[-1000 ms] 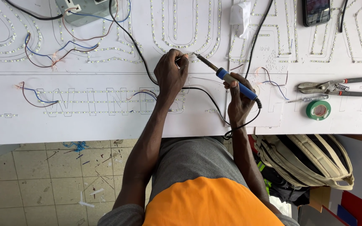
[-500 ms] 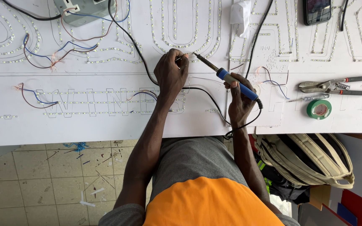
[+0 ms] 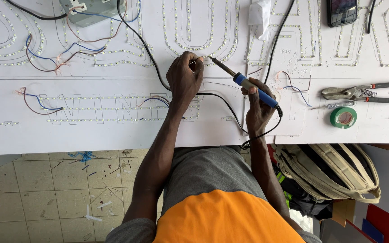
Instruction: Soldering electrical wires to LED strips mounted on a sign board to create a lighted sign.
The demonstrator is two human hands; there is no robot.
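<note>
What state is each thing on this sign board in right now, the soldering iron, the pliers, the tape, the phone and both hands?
Soldering iron: held, tip at the LED row.
Right hand: closed around the iron's blue handle.
Left hand: fingertips pinched at the LED row beside the tip.
Pliers: lying flat, handles apart.
Green tape roll: lying flat, untouched.
Phone: face up, screen dark.
Backpack: open, on the floor.

A: Light bright, even, daylight-like. White sign board (image 3: 113,135) near overexposed; tiny LED dots wash out towards the top.

B: Shadows soft, short, under the forearms. Focus sharp mid-frame. Slight wide-angle bowing at the edges; the floor tiles (image 3: 46,193) are dimmer.
</note>
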